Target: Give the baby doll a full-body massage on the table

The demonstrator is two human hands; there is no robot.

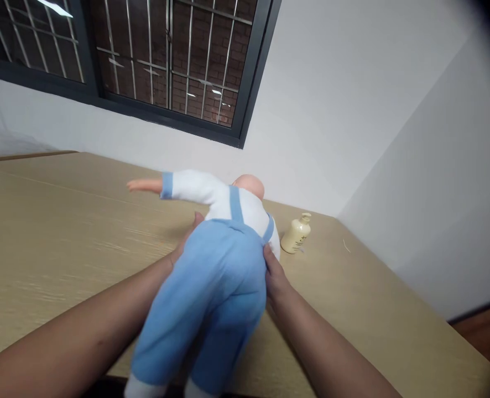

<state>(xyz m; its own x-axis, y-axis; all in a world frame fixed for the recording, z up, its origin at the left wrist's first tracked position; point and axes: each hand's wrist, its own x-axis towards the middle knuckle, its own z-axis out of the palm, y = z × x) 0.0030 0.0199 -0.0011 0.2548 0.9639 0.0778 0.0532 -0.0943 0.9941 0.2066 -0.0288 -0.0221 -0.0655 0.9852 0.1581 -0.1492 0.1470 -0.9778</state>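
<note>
A baby doll (224, 254) in light blue overalls and a white long-sleeved top is held up over the table, its back towards me and its legs nearest. Its head tips away, and one arm sticks out to the left. My left hand (189, 235) grips the doll's left side at the waist; most of its fingers are hidden behind the body. On the other side my right hand (275, 273) holds the waist, thumb on the blue cloth and fingers underneath, out of sight.
A cream pump bottle (297, 235) stands on the wooden table (344, 309), right of the doll. A thin pale strip (347, 246) lies farther right. White walls (332, 99) and a barred window (170, 61) rise behind the table.
</note>
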